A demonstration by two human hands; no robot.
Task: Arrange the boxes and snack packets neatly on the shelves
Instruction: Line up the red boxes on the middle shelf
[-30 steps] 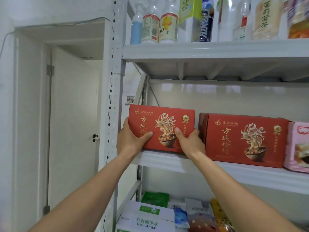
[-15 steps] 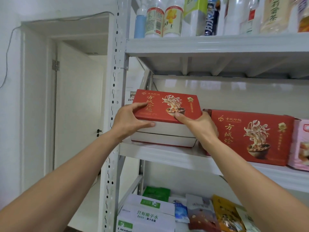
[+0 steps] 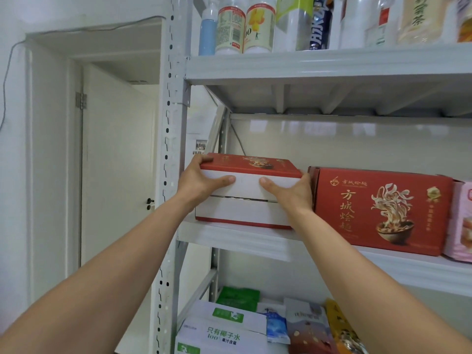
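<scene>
A red noodle box (image 3: 249,164) lies flat at the left end of the middle shelf (image 3: 229,238), its white underside facing me and its printed red face up. My left hand (image 3: 199,183) grips its left end, thumb on the white side and fingers over the top. My right hand (image 3: 288,191) grips its right end the same way. A second red noodle box (image 3: 378,209) stands upright just to the right, close to my right hand. A pink box (image 3: 459,223) stands beside that one at the frame's right edge.
Several drink bottles (image 3: 245,26) line the top shelf. Below, the lower shelf holds a white coconut water carton (image 3: 222,333), a green packet (image 3: 238,298) and several snack packets (image 3: 309,328). The rack's perforated upright (image 3: 168,175) stands left of the box, with a white door (image 3: 117,162) beyond.
The red box has been tipped from standing upright to lying flat on the shelf, white side toward me. Both hands stayed on its ends.
</scene>
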